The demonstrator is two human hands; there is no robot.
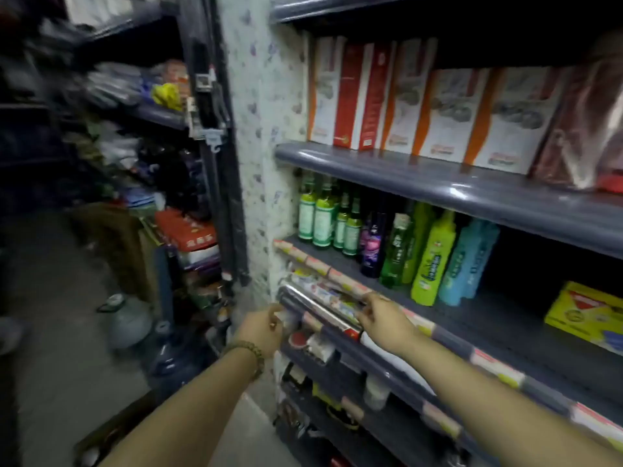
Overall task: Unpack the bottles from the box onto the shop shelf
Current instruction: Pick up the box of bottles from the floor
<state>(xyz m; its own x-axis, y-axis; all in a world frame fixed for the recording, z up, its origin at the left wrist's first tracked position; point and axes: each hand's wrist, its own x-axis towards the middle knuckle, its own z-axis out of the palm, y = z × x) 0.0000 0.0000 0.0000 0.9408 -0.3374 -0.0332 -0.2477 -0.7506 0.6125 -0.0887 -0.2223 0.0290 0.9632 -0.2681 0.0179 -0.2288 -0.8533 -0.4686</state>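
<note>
Bottles stand on the middle shop shelf (505,318): several green glass bottles (322,214) at the left, a dark purple bottle (372,244), a lime green bottle (433,261) and a light blue bottle (467,261). Below them, at the front edge of the lower shelf, lies a long narrow shiny package (323,306). My left hand (264,330) grips its left end. My right hand (384,318) pinches its right end. A brown cardboard shape (111,429) on the floor at the lower left is blurred; I cannot tell what it holds.
The upper shelf (438,178) carries white, orange and red cartons. A yellow box (586,315) sits at the right of the bottle shelf. Small goods fill the lower shelves. A cluttered dark rack (175,163), a large water jug (175,358) and bags stand at the left.
</note>
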